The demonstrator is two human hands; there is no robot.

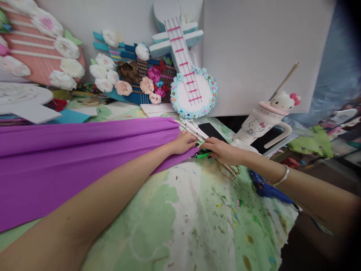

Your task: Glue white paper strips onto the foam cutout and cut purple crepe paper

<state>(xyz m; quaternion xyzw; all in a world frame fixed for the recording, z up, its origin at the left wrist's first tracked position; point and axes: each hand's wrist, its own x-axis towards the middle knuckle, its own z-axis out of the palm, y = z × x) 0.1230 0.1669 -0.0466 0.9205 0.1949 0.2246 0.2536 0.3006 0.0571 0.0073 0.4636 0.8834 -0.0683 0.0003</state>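
A long sheet of purple crepe paper [84, 150] lies across the left of the table, with folds running along its length. My left hand [184, 142] rests at its right end, fingers bent and closed on the paper edge. Just right of it, my right hand [224, 151] has curled fingers over a green and black pen-like tool [201, 154]; what sits between the fingertips is hidden. Gold-handled scissors [228, 171] lie under the right hand, blades covered. White sticks with dark marks [194, 130] and a black phone [213, 132] are just beyond both hands.
A white cup [258, 120] with a handle and straw stands at the right. Paper-flower guitar models [126, 75] and a banjo-like model [194, 90] lean at the back. A blue pouch [267, 186] lies under my right forearm. Scraps dot the green-and-white tablecloth [158, 218].
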